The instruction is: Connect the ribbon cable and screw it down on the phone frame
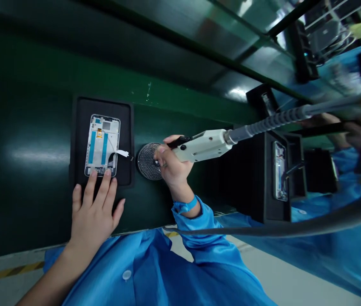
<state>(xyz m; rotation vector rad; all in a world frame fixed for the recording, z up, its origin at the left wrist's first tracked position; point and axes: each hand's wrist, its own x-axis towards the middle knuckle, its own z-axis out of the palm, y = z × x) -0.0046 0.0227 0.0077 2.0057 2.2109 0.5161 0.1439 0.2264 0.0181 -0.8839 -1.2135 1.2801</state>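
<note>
The left hand (92, 210) lies flat w/ fingers spread on the black tray (80, 140), and two fingertips touch the bottom edge of the white phone frame (102, 145) that sits in the tray on the green table (33, 127). The right hand (172, 163) is wrapped tight around a white power screwdriver (201, 145), w/ its tip down at the round screw dish (147, 161) just beside the tray. Another black tray (268, 178) w/ a phone stands off to the right.

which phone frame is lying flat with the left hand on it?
The white phone frame in the black tray far left: it lies flat, left hand fingertips on its near edge. The other frame stands on edge in a black holder, untouched.
</note>
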